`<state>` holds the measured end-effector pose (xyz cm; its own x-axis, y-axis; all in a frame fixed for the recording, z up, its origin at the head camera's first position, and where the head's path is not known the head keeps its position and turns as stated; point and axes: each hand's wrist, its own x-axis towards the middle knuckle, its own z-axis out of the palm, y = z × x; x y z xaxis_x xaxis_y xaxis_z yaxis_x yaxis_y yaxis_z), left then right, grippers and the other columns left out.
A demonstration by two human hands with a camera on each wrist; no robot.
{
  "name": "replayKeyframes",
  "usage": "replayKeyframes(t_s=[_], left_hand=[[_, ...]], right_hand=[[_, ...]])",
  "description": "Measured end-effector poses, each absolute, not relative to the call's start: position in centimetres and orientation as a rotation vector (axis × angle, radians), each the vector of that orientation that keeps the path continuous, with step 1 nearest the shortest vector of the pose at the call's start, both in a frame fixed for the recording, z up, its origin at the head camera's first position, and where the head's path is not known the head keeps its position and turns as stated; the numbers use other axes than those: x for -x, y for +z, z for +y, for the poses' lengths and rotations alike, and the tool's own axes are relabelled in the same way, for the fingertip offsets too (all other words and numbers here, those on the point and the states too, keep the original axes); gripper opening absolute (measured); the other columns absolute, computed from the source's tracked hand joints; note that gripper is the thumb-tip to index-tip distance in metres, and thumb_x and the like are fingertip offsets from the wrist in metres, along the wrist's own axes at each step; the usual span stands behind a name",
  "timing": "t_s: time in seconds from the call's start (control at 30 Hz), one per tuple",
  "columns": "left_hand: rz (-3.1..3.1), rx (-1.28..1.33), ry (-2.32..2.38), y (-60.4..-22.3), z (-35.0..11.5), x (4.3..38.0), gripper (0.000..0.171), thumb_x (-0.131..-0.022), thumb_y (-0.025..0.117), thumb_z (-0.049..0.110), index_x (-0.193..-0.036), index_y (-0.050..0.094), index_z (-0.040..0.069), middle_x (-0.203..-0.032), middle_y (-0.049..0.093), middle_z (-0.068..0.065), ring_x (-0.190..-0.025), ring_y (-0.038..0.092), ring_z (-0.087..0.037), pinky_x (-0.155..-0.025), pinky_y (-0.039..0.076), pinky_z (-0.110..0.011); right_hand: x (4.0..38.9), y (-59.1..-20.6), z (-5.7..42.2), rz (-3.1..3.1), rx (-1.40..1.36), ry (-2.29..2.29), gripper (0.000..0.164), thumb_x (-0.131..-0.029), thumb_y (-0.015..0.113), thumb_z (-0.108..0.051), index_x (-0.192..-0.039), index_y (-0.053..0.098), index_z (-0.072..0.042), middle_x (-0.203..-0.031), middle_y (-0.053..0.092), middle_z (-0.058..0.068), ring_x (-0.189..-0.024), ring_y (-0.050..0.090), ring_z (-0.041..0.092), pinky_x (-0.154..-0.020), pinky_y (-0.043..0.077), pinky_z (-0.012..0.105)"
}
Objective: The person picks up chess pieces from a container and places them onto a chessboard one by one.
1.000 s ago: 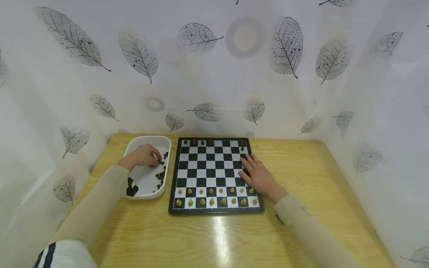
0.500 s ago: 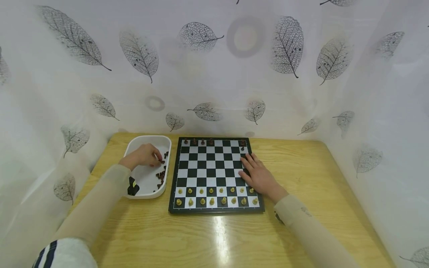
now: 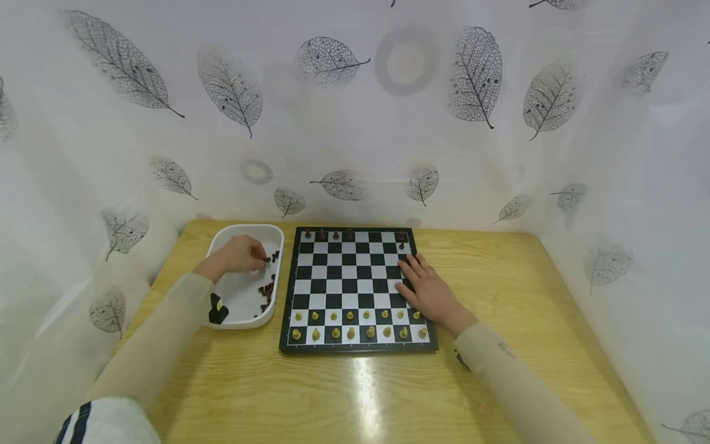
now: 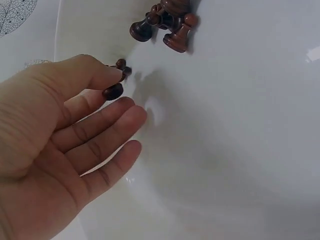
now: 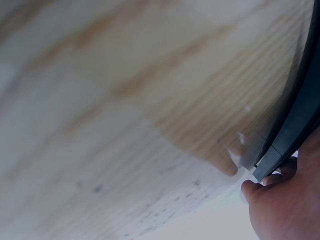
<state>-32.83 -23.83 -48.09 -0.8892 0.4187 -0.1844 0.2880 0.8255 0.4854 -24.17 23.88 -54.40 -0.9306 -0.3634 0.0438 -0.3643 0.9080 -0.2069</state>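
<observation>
Inside the white plastic tray (image 3: 235, 308), my left hand (image 3: 235, 254) pinches a dark brown chess piece (image 4: 113, 92) between thumb and index finger. In the left wrist view the other fingers stay extended, and the thumb hides part of the piece, so its kind is unclear. More dark chess pieces (image 3: 266, 291) lie loose along the tray's right side. My right hand (image 3: 429, 296) rests with spread fingers on the right edge of the chessboard (image 3: 341, 271). Only part of that hand (image 5: 285, 205) shows in the right wrist view, by the board's black edge.
Yellow chess pieces (image 3: 350, 333) stand in two rows along the board's near side. Several dark pieces (image 3: 335, 235) stand on the far row, at left and at the far right corner. The wooden table (image 3: 266, 394) meets a leaf-patterned curtain (image 3: 344, 123) behind.
My left hand shifts slightly within the tray, and the pinched chess piece moves a little toward the far side. My right hand keeps its place on the board.
</observation>
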Motion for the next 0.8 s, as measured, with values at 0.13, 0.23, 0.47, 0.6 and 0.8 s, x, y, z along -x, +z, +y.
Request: replayKeyframes(t_s=[0.13, 0.23, 0.47, 0.6, 0.8], left_hand=[[2.783, -0.551, 0.733, -47.9, -24.2, 32.7, 0.022, -0.093, 0.075, 0.013, -0.109, 0.075, -0.002, -0.093, 0.079, -0.011, -0.076, 0.070, -0.017, -0.072, 0.057, -0.032], [2.825, -0.538, 0.756, -47.5, -24.3, 32.6, 0.027, -0.096, 0.072, 0.016, -0.117, 0.075, -0.001, -0.091, 0.080, -0.007, -0.076, 0.072, -0.015, -0.071, 0.056, -0.033], [2.864, -0.452, 0.946, -46.7, -23.8, 32.3, 0.032, -0.099, 0.069, 0.016, -0.126, 0.072, -0.002, -0.107, 0.079, -0.016, -0.090, 0.077, -0.024, -0.075, 0.058, -0.033], [2.844, -0.402, 1.066, -45.9, -23.0, 32.1, 0.031, -0.100, 0.069, 0.019, -0.126, 0.070, 0.002, -0.117, 0.077, -0.019, -0.099, 0.077, -0.029, -0.085, 0.060, -0.042], [2.837, -0.390, 1.175, -45.0, -20.7, 32.0, 0.029, -0.099, 0.071, 0.021, -0.123, 0.071, 0.004, -0.115, 0.079, -0.016, -0.099, 0.077, -0.030, -0.089, 0.059, -0.046]], right_hand=[[24.2, -54.4, 23.9, -3.058, -0.595, 0.336, 0.072, -0.111, 0.039, -0.055, -0.166, 0.032, -0.009, -0.174, 0.023, 0.020, -0.163, 0.016, 0.042, -0.131, 0.023, 0.056], [24.1, -54.4, 23.9, -3.057, -0.594, 0.341, 0.072, -0.111, 0.040, -0.055, -0.166, 0.031, -0.009, -0.174, 0.023, 0.020, -0.163, 0.015, 0.043, -0.130, 0.023, 0.056], [24.2, -54.6, 24.0, -3.067, -0.586, 0.334, 0.072, -0.111, 0.039, -0.056, -0.166, 0.031, -0.010, -0.175, 0.022, 0.018, -0.163, 0.014, 0.041, -0.131, 0.023, 0.055], [24.2, -54.6, 24.1, -3.070, -0.583, 0.336, 0.073, -0.110, 0.038, -0.056, -0.166, 0.030, -0.011, -0.175, 0.021, 0.018, -0.164, 0.013, 0.040, -0.131, 0.023, 0.055], [24.1, -54.6, 24.1, -3.070, -0.581, 0.341, 0.073, -0.110, 0.038, -0.057, -0.166, 0.030, -0.011, -0.175, 0.021, 0.017, -0.164, 0.013, 0.040, -0.131, 0.022, 0.055]])
